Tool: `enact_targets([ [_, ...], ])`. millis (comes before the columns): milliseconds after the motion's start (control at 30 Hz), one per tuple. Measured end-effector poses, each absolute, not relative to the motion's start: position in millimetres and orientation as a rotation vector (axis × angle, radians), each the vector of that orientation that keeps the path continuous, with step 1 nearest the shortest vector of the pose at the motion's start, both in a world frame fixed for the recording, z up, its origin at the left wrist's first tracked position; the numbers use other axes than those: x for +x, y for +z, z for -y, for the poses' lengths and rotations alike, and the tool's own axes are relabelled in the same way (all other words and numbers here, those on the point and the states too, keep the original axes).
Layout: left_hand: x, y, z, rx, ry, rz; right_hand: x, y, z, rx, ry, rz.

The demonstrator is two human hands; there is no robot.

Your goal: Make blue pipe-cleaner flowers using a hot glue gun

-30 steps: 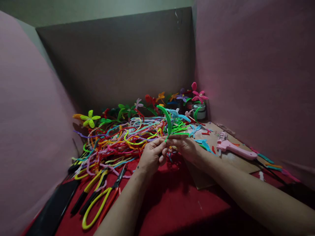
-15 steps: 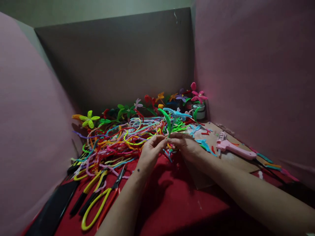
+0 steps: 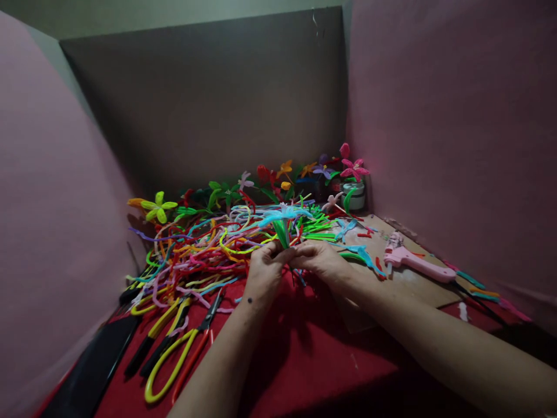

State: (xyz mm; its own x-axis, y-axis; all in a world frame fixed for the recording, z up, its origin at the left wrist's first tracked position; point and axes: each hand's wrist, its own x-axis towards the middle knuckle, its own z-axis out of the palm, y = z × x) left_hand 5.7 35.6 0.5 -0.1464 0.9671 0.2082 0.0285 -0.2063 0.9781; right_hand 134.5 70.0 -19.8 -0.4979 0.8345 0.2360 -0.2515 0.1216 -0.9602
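My left hand (image 3: 263,271) and my right hand (image 3: 321,259) meet above the red table (image 3: 304,360), fingers pinched together on the green stem of a pipe-cleaner flower (image 3: 282,219). Its light blue petals spread just above my fingertips. A big tangle of coloured pipe cleaners (image 3: 204,247) lies right behind and left of my hands.
Finished pipe-cleaner flowers (image 3: 304,171) line the back wall, with a yellow-green flower (image 3: 157,208) at the left. A pink glue gun (image 3: 415,264) rests on a cardboard sheet (image 3: 418,284) at the right. Yellow-handled scissors (image 3: 174,354) and pliers (image 3: 152,339) lie front left. Pink panels close in both sides.
The flower has turned and dropped lower in my hands, its blue petals shifting left and the green leaf no longer standing tall. Both hands stayed pinched together on the stem.
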Motion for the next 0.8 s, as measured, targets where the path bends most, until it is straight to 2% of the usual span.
enact_targets([
  [467, -5, 8, -31, 1.157, 1.236, -0.880, 148, -16, -74, -0.537, 1.915, 1.610],
  [800, -2, 10, -32, 1.242, 1.371, -1.107, 139, -17, -68, -0.618, 1.604, 1.496],
])
